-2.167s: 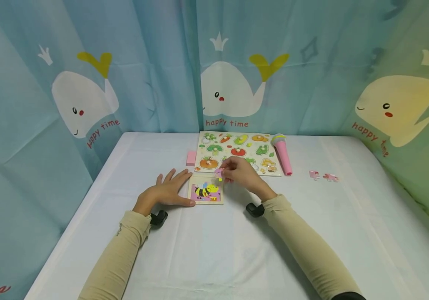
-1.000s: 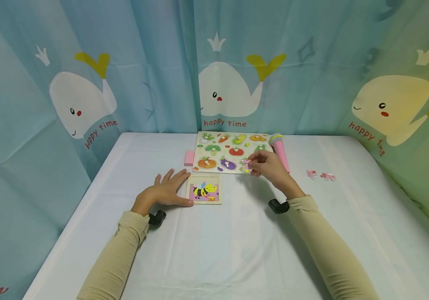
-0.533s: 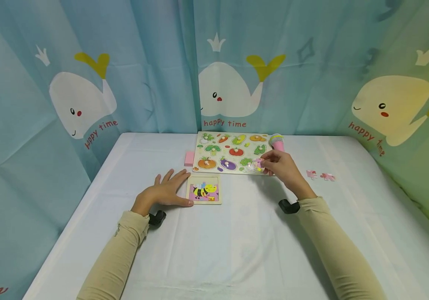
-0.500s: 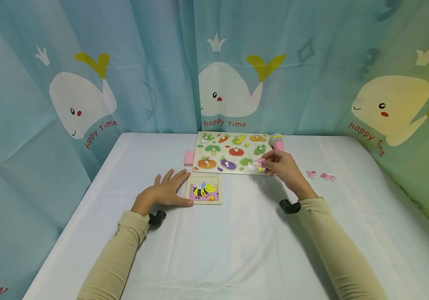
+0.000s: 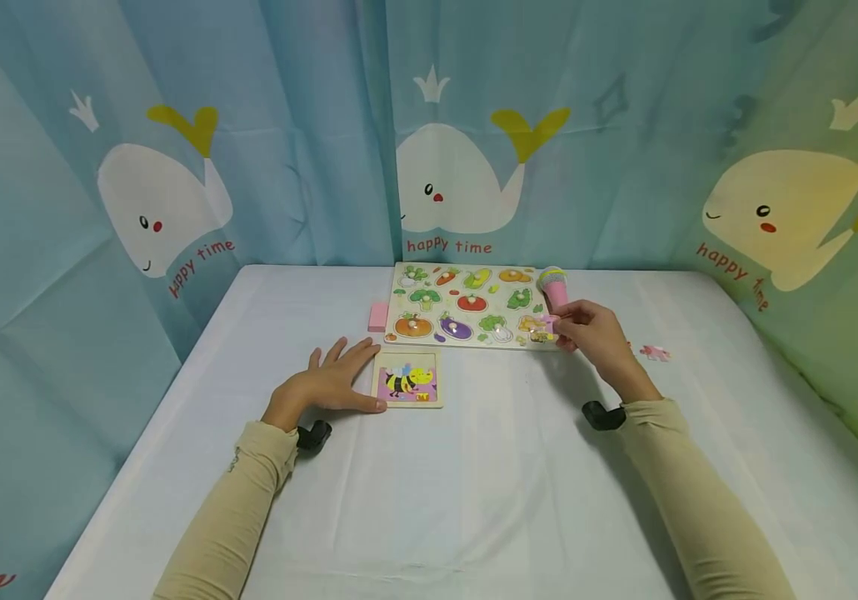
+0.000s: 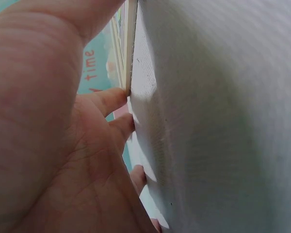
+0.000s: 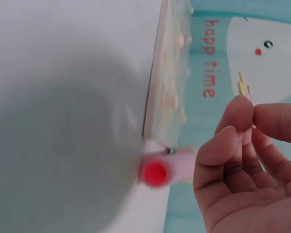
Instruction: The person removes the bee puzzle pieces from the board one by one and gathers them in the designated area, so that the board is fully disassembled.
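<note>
A small wooden jigsaw frame (image 5: 440,383) with a yellow-and-black bee picture (image 5: 408,382) lies flat on the table. My left hand (image 5: 327,386) is spread at its left side, thumb and index finger touching its left corners. Between thumb and fingers, my right hand (image 5: 597,337) pinches a pink-and-yellow jigsaw piece (image 5: 545,325), held up over the right end of a vegetable peg puzzle board (image 5: 495,308). The right wrist view shows the piece (image 7: 241,86) nearly edge-on, mostly covered by the fingertips.
A pink toy microphone (image 5: 553,287) lies against the board's right end, its lower part hidden by my right hand. A pink block (image 5: 378,317) sits left of the board. To the right lies a loose pink jigsaw piece (image 5: 655,353); another is almost covered by my hand.
From near the bee frame, my right hand has moved rightward along the vegetable board's front, carrying the jigsaw piece. My left hand has stayed at the frame.
</note>
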Available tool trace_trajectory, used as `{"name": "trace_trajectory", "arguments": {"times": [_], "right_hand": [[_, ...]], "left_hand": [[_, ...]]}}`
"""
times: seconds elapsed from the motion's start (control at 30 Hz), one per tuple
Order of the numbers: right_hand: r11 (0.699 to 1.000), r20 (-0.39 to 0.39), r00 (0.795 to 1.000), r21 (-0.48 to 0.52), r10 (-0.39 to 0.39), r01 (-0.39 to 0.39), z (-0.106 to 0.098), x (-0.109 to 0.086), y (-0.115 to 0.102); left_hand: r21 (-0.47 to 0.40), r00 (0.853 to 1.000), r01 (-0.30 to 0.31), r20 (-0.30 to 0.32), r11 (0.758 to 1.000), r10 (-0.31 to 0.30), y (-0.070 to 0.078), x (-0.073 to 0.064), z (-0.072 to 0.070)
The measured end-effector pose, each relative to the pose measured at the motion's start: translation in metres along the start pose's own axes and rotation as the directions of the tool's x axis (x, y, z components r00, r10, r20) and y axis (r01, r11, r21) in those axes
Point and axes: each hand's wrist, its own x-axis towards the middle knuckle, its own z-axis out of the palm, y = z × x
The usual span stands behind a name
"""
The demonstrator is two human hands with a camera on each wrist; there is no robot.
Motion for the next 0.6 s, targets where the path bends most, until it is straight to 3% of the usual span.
{"name": "trace_trajectory", "arguments": {"times": [0.6], "right_hand": [[0.999, -0.104, 0.994, -0.029, 0.035, -0.038, -0.044, -0.007, 0.026]], "left_hand": [[-0.011, 1.000, -0.004, -0.007, 1.000, 0.004, 0.001, -0.001, 0.000]]}}
